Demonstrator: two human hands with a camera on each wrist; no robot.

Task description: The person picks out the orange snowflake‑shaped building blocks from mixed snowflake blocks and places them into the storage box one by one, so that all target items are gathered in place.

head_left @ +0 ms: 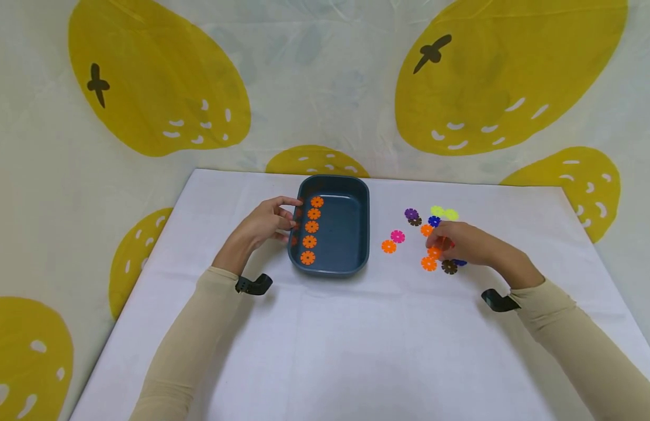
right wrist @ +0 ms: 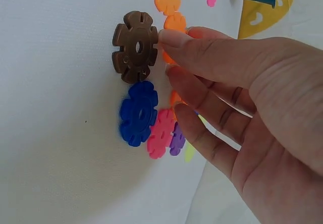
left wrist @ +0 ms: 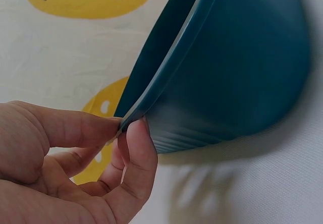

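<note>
At the left, my left hand [head_left: 269, 221] pinches the left rim of a dark blue plastic tray [head_left: 332, 273]; in the left wrist view, the thumb is on the rim with fingers curled beneath it. Several orange notched interlocking discs [head_left: 311, 226] form a column along the tray's left side. My right hand [head_left: 464, 242] is over a loose group of these discs, thumb and forefinger at either edge of an orange disc [right wrist: 174, 20], partly hidden by the thumb. Just beside the thumb lie a brown disc [right wrist: 127, 47] and a blue disc [right wrist: 132, 128].
Left of the right hand are a pink disc [head_left: 397, 236], an orange disc [head_left: 389, 247] and a purple disc [head_left: 411, 213]. Yellow discs [head_left: 451, 214] lie behind it. A white cloth [head_left: 325, 351] covers the table, with a fruit-patterned curtain [head_left: 325, 88] behind.
</note>
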